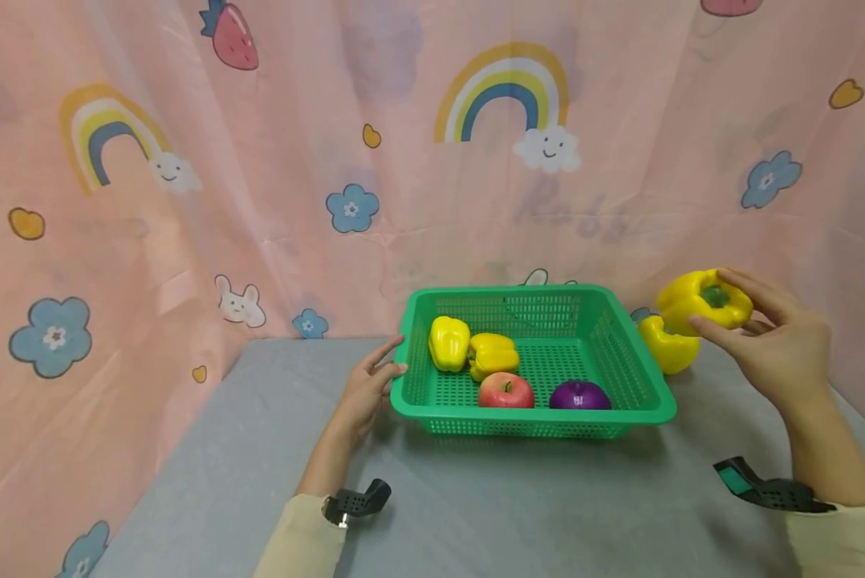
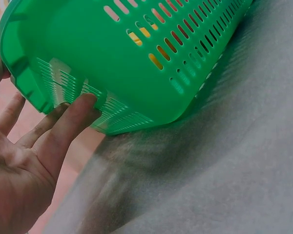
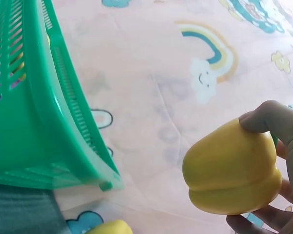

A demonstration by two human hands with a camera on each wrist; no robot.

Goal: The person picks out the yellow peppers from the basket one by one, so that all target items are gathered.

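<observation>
My right hand (image 1: 786, 345) holds a yellow bell pepper (image 1: 700, 301) in the air, right of the basket, its green stem toward the palm. Its smooth underside faces the right wrist view, with the thumb and fingers around it. At the left end of the green plastic basket (image 1: 534, 415), my left hand (image 1: 363, 393) touches the rim, and fingertips (image 2: 85, 102) rest against the outer wall under the rim. Inside lie two yellow bell peppers, one upright (image 1: 449, 343) and one tilted (image 1: 494, 357), a red apple (image 1: 506, 391) and a glossy purple round thing (image 1: 580, 395).
Another yellow piece (image 1: 671, 349) stands on the grey tabletop (image 1: 548, 506) beside the basket's right wall, partly behind the held pepper in the head view. A pink patterned curtain (image 1: 274, 209) hangs along the back and both sides. Black straps with devices (image 1: 360, 502) sit on both wrists.
</observation>
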